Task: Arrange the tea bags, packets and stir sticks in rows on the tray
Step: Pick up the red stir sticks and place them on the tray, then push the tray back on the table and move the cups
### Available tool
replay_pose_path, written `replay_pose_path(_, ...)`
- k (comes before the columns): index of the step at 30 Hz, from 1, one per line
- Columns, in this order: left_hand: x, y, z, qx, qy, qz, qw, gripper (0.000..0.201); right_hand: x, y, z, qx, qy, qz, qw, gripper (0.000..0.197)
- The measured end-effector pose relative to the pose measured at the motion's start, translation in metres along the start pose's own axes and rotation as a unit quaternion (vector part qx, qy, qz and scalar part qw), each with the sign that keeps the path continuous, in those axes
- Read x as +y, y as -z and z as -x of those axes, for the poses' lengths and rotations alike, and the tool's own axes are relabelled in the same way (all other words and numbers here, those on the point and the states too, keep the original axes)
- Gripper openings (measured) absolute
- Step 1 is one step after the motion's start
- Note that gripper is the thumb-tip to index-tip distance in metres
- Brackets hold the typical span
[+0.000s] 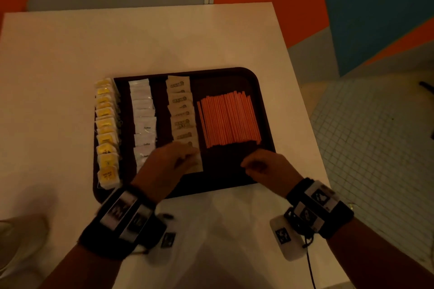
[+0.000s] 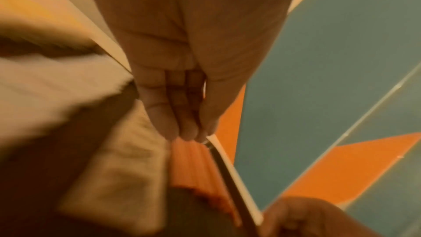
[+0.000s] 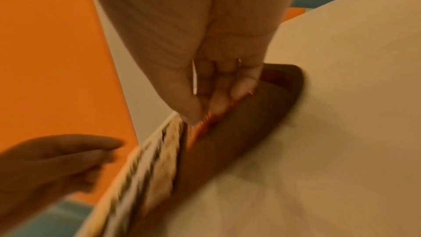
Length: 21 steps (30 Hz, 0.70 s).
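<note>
A dark brown tray point(image 1: 225, 171) on the white table holds four rows. Yellow tea bags point(image 1: 105, 129) line its left edge, then white packets point(image 1: 143, 119), beige sugar packets point(image 1: 182, 115) and a bundle of orange stir sticks point(image 1: 229, 119). My left hand point(image 1: 185, 159) lies over the near end of the sugar row, its straight fingers point(image 2: 189, 129) together and touching the nearest packet. My right hand point(image 1: 249, 166) hovers over the bare near-right part of the tray, below the stick ends, with its fingers point(image 3: 216, 104) loosely curled and nothing seen in them. Both wrist views are blurred.
The white table point(image 1: 70, 58) extends to the left of the tray and behind it. Its right edge drops to a tiled floor point(image 1: 375, 136). A white tagged device point(image 1: 281, 234) with a black cable lies at the near edge, beside my right wrist.
</note>
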<state>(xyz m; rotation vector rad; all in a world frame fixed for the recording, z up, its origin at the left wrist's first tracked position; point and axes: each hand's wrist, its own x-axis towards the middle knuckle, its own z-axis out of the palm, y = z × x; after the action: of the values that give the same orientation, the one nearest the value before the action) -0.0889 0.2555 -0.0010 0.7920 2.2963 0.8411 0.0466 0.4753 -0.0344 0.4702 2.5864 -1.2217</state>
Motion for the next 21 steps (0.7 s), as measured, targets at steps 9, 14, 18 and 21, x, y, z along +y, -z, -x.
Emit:
replay_pose_path(9, -0.111, 0.000, 0.106, 0.057, 0.043, -0.181, 0.981, 0.033, 0.014, -0.072, 0.039, 0.142, 0.087, 0.102, 0.981, 0.026)
replay_pose_path(14, -0.131, 0.000, 0.105, 0.070, -0.026, -0.192, 0.979, 0.027, 0.011, -0.085, 0.028, 0.183, 0.069, 0.127, 0.972, 0.031)
replay_pose_path(18, -0.135, 0.008, 0.096, 0.056, -0.025, -0.213, 0.975, 0.021, 0.011, -0.081, 0.017, 0.179, 0.086, 0.159, 0.967, 0.030)
replay_pose_path(21, -0.132, 0.018, 0.078, 0.049, -0.004, -0.217, 0.975, 0.038, 0.003, -0.073, -0.002, 0.175, 0.088, 0.175, 0.965, 0.031)
